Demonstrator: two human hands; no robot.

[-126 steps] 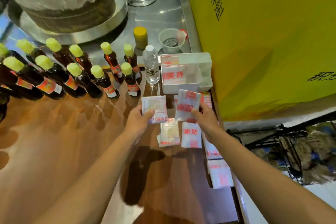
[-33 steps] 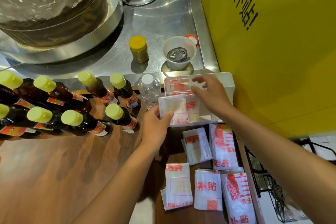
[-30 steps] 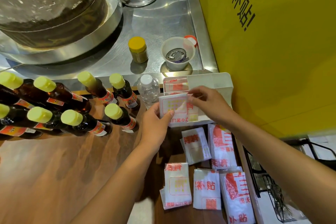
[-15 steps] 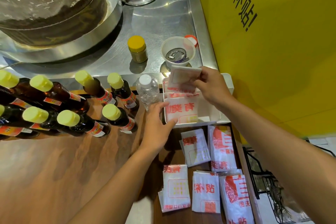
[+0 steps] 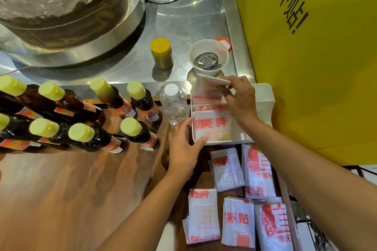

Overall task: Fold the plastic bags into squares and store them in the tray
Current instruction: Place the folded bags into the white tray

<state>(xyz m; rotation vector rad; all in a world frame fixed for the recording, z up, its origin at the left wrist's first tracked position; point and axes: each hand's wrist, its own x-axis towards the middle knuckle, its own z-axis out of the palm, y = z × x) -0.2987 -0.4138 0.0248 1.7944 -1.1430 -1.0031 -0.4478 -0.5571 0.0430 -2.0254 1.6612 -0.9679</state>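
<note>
Head view: the only camera I have; it looks down on a wooden worktop [image 5: 61,189] with a steel counter [image 5: 183,26] across the upper half of the frame.
Right hand: my right hand [image 5: 238,100] is right of centre, above the far end of the tray, fingers curled and pinching a folded plastic bag [image 5: 208,87] by its top edge; the bag hangs tilted over the tray's far compartment.
Left hand: my left hand [image 5: 183,149] sits just below centre, fingers spread, thumb and fingertips touching the tray's near left corner.
Tray: the white tray [image 5: 263,112] is right of centre, beside a yellow panel [image 5: 316,67]; I see a folded bag with red print [image 5: 212,128] in its near compartment.
Loose bags: five folded bags [image 5: 226,169] lie flat on the worktop at lower right, below the tray.
Bottles: dark bottles with yellow caps [image 5: 81,128] fill the left middle; a clear bottle [image 5: 173,104] stands just left of the tray.
Counter items: a yellow-lidded jar [image 5: 162,53], a white cup [image 5: 208,57] and a large pot [image 5: 61,6] at upper left.
</note>
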